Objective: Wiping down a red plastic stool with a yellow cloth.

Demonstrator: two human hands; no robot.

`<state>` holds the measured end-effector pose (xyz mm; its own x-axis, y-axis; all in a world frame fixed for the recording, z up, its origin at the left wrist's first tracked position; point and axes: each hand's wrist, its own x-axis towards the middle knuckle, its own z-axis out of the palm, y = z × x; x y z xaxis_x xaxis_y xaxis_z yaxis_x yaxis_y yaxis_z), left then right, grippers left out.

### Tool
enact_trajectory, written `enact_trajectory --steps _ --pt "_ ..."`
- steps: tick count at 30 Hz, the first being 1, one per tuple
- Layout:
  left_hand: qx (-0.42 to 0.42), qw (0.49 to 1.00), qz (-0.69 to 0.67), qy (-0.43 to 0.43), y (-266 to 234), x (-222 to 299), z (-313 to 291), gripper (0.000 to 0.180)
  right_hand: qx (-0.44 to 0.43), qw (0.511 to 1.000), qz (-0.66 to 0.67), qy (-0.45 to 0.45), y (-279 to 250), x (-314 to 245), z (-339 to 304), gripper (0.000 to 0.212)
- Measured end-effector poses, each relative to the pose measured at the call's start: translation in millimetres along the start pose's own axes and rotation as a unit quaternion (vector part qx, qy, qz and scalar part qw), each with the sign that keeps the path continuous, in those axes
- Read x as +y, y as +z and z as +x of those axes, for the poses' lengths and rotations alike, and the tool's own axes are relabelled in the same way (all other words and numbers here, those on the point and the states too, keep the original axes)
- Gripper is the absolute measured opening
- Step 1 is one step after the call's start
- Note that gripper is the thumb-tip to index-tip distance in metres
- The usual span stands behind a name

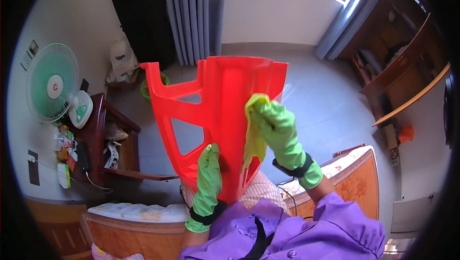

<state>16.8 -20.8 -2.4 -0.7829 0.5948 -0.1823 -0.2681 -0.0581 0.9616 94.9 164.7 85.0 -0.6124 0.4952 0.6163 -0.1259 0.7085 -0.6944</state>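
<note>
A red plastic stool with large openings in its side stands tilted over my lap. My left hand, in a light green rubber glove, is closed around an edge of the stool at its lower part. In the same kind of glove, my right hand is bunched around a yellow-green cloth. That cloth hangs down against the right side of the stool. Black bands circle both wrists over the gloves. The fingertips of my right hand are partly hidden in the cloth's folds.
At the left, a green fan stands on a dark red cabinet with its door swung out. Cushioned wooden seating lies close around me. A wooden shelf unit lines the right; grey curtains hang by the window.
</note>
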Motion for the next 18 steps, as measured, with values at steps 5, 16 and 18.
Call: enact_trajectory --steps 5,16,18 --pt "-0.022 0.999 0.048 -0.002 -4 -3 6 0.04 -0.089 0.989 -0.093 -0.076 -7 -5 2 0.027" --pt "-0.046 0.998 -0.03 -0.03 -6 -11 16 0.038 -0.153 0.933 -0.267 -0.188 -13 -18 25 0.022" --pt "-0.017 0.998 -0.053 -0.014 -4 -12 14 0.038 -0.173 0.93 -0.268 -0.184 -12 -17 20 0.02"
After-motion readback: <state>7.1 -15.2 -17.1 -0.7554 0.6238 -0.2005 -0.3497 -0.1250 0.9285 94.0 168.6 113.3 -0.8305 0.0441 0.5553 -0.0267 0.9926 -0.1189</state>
